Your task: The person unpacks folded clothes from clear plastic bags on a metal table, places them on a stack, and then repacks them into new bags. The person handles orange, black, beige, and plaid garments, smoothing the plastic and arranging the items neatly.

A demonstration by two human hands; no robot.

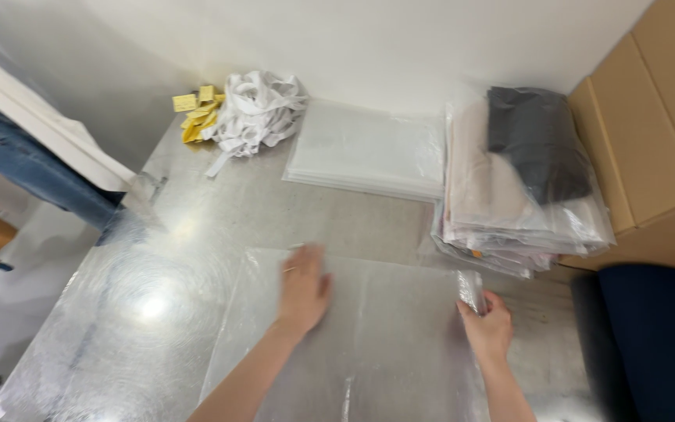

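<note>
On the desk (pixel 197 211) just in front of us lies a clear bag (pixel 369 328), flat on the shiny top. We press our left hand (pixel 304 291) on it, palm down and fingers spread, apparently to keep the slippery film from sliding. Our right hand (pixel 487 328) pinches the bag's right edge near its far corner, likely to keep it taut. The bag's long axis seems to run from us toward the wall, though its near end is cut off. Farther back lie a stack of empty bags (pixel 369 152), packed clothes (pixel 517 187), white ribbons (pixel 255 109) and yellow tags (pixel 195 113).
</note>
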